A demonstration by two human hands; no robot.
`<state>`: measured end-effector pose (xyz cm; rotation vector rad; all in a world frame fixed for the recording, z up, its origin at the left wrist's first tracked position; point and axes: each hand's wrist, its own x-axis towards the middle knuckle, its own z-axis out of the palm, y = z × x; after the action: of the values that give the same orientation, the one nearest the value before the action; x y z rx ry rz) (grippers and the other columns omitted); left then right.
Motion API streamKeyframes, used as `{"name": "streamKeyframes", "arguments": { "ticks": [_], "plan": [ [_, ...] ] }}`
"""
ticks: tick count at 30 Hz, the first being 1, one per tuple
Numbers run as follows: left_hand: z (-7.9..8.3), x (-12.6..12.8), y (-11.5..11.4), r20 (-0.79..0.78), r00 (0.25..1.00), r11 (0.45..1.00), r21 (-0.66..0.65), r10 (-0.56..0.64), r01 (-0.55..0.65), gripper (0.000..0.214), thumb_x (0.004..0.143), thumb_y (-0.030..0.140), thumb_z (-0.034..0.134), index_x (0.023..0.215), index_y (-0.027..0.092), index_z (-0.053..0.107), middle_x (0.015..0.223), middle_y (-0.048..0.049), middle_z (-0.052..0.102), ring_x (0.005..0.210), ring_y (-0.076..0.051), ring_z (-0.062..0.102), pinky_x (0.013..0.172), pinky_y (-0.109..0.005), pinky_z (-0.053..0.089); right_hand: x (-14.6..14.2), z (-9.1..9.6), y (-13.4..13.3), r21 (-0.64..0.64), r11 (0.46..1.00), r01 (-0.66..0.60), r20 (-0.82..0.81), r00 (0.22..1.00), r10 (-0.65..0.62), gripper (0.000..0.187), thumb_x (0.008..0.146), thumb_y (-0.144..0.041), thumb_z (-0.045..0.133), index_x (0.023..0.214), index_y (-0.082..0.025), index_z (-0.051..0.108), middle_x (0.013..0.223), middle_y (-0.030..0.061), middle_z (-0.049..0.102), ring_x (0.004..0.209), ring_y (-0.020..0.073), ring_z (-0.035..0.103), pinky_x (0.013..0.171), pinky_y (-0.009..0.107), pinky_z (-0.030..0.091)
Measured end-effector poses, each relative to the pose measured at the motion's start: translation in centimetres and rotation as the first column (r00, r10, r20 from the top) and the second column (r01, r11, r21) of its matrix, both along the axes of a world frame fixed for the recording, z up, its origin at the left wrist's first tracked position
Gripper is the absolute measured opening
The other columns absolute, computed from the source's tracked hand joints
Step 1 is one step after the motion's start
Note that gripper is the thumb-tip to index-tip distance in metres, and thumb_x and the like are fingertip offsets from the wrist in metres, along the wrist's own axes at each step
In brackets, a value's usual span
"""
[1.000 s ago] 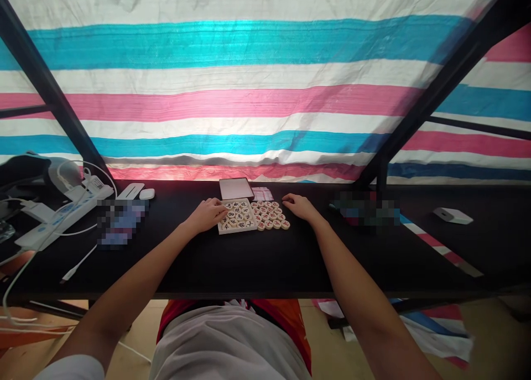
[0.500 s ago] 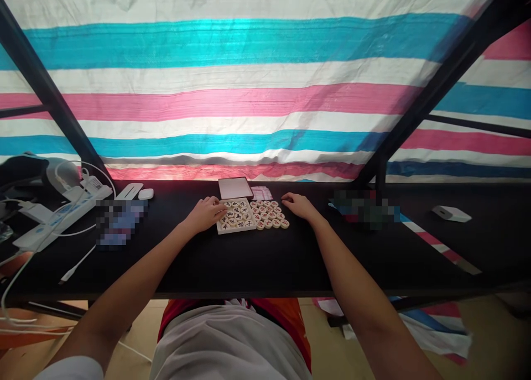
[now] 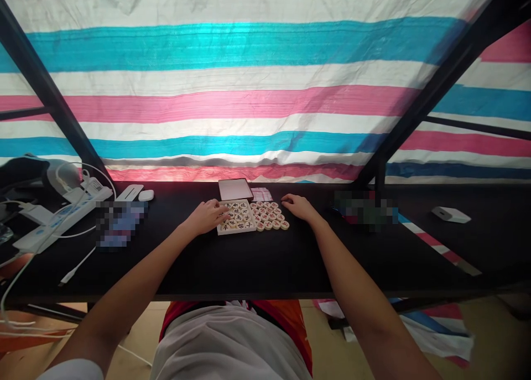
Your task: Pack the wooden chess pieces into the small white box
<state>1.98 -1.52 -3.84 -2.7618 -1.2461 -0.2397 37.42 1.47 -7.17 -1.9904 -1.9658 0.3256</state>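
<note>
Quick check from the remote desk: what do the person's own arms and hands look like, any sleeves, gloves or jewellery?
Both forearms are bare to the elbow. The left hand and right hand wear no gloves; no watch or rings show. A white short sleeve edges the left upper arm.

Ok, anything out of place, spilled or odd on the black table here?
Nothing spilled or damaged. Half the chess pieces lie loose in neat rows beside the tray, not in it. The left hand rests at the tray's edge, the right hand beside the loose pieces. Cables sprawl untidily at far left.

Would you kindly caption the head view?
Left hand at a tray of xiangqi discs, right hand beside loose discs.
</note>
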Motion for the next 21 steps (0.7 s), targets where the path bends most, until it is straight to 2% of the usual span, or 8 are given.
{"name": "streamKeyframes", "arguments": {
  "ticks": [3,9,16,21],
  "plan": [
    [-0.13,-0.1,0.15,0.038,0.999,1.0,-0.025,0.011,-0.01,0.042,0.095,0.049,0.031,0.121,0.029,0.058,0.109,-0.0072,0.055,0.094,-0.018,0.056,0.081,-0.029,0.041,0.04,-0.09,0.06,0.01,1.0,-0.001,-0.002,1.0,0.001,0.027,0.084,-0.031,0.052,0.104,-0.02,0.066,0.095,0.0049,0.069,0.086,0.0185,0.061,0.076,0.026,0.043],
    [0.48,0.05,-0.21,-0.007,1.0,0.999,-0.041,0.014,-0.014,0.041,0.095,0.049,0.032,0.115,0.028,0.062,0.112,-0.0067,0.057,0.1,-0.02,0.056,0.082,-0.029,0.041,0.09,-0.33,0.15,0.013,1.0,0.009,-0.008,1.0,-0.009,0.026,0.084,-0.03,0.052,0.103,-0.02,0.066,0.095,0.0048,0.069,0.085,0.0185,0.062,0.076,0.026,0.043],
    [0.24,0.14,-0.16,0.088,0.994,0.981,-0.189,0.071,-0.053,0.044,0.093,0.052,0.032,0.115,0.027,0.062,0.115,-0.0071,0.051,0.097,-0.019,0.058,0.085,-0.03,0.044,0.21,-0.45,0.27,0.031,0.999,-0.007,-0.018,1.0,0.008,0.025,0.084,-0.029,0.053,0.103,-0.02,0.067,0.095,0.0048,0.069,0.086,0.0181,0.062,0.077,0.026,0.043],
    [-0.11,0.13,0.0,0.057,0.996,0.992,-0.108,0.07,-0.064,0.046,0.094,0.053,0.029,0.113,0.028,0.063,0.114,-0.0073,0.052,0.1,-0.021,0.057,0.083,-0.031,0.044,0.17,-0.4,0.22,0.016,1.0,0.005,-0.025,1.0,-0.004,0.026,0.084,-0.03,0.053,0.103,-0.02,0.067,0.095,0.0049,0.069,0.085,0.0182,0.062,0.075,0.026,0.044]
  ]
}}
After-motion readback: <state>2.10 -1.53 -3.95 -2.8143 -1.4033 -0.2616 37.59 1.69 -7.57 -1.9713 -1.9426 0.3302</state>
